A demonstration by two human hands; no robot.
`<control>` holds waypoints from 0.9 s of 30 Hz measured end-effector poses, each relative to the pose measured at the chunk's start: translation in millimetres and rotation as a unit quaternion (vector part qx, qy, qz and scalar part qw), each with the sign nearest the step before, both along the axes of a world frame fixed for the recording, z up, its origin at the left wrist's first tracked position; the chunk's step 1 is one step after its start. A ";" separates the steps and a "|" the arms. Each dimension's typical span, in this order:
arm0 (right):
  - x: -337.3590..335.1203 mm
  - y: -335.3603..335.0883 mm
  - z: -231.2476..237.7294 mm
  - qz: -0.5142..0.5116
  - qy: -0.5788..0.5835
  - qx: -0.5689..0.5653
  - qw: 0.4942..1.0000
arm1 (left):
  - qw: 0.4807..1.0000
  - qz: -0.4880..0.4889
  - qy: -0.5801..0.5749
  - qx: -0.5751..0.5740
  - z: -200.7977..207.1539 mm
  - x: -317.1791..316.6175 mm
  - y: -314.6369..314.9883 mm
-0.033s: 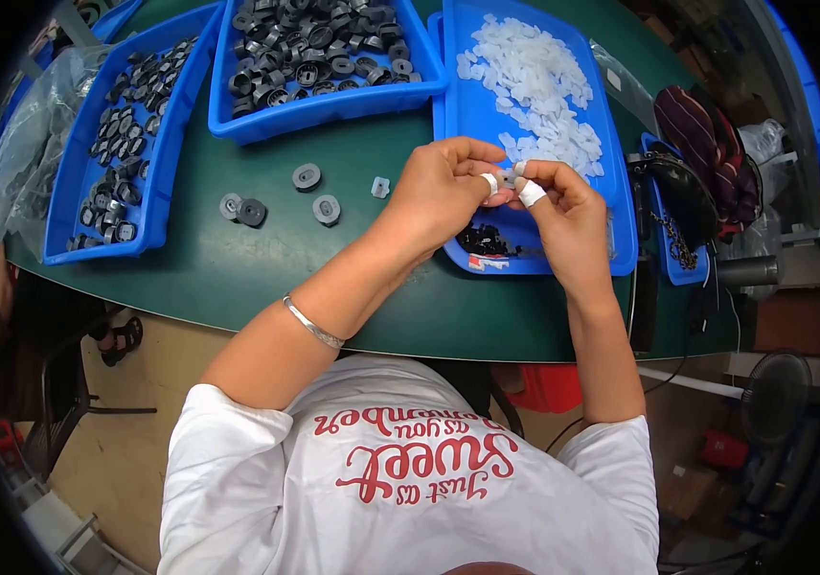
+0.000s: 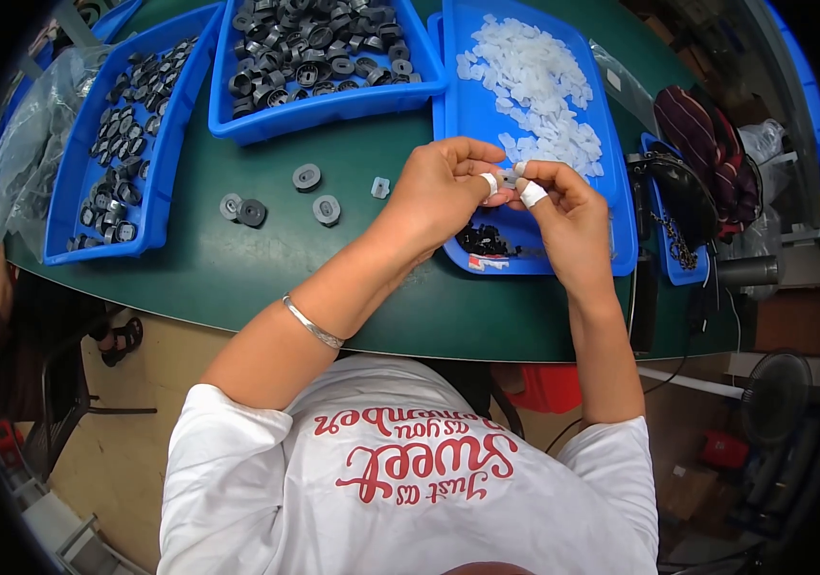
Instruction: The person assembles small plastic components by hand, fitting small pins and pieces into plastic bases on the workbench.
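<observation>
Right of the frame's middle, the left hand (image 2: 441, 190) and right hand (image 2: 571, 209) hold one small pale piece (image 2: 509, 178) in a tight finger grip, over the blue tray (image 2: 475, 120). White bits (image 2: 535, 81) lie up top. Four gray round parts (image 2: 307, 177) sit left of the middle, on the green bench (image 2: 257, 264).

White pieces (image 2: 533, 81) translucent plastic; bracelet (image 2: 312, 324) shiny metal; shirt (image 2: 410, 522) cloth.

Over there on the table (image 2: 266, 278) I have caps (image 2: 319, 38) in the left bin (image 2: 169, 182) and middle bin (image 2: 329, 112); right of them, the tray (image 2: 472, 120) holds chips (image 2: 546, 86) far back, bits (image 2: 487, 241) nearer. Four loose caps (image 2: 306, 176) lie before the middle bin, left of the left hand (image 2: 437, 189).
</observation>
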State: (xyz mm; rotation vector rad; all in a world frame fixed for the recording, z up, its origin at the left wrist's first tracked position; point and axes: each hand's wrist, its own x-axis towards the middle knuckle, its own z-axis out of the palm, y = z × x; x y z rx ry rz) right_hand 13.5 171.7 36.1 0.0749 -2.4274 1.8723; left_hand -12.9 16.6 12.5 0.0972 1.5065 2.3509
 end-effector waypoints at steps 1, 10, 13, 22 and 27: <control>-0.3 0.4 1.0 0.002 -0.002 -0.003 1.000 | 1.000 0.000 0.001 -0.001 -0.4 -0.8 -0.2; -0.4 3.5 2.6 0.006 -0.026 0.008 1.000 | 1.000 -0.001 0.012 -0.014 -4.3 -0.3 0.3; -1.6 3.4 4.8 0.014 -0.022 -0.012 1.000 | 0.999 -0.004 0.019 -0.030 -1.5 -0.4 -3.6; 8.5 -52.3 9.2 0.187 0.184 0.224 0.939 | 0.962 0.229 0.151 -0.002 26.1 -29.2 -57.2; 0.8 -71.2 -6.1 0.243 0.261 0.344 0.869 | 0.972 0.178 0.145 -0.049 24.4 -29.1 -53.8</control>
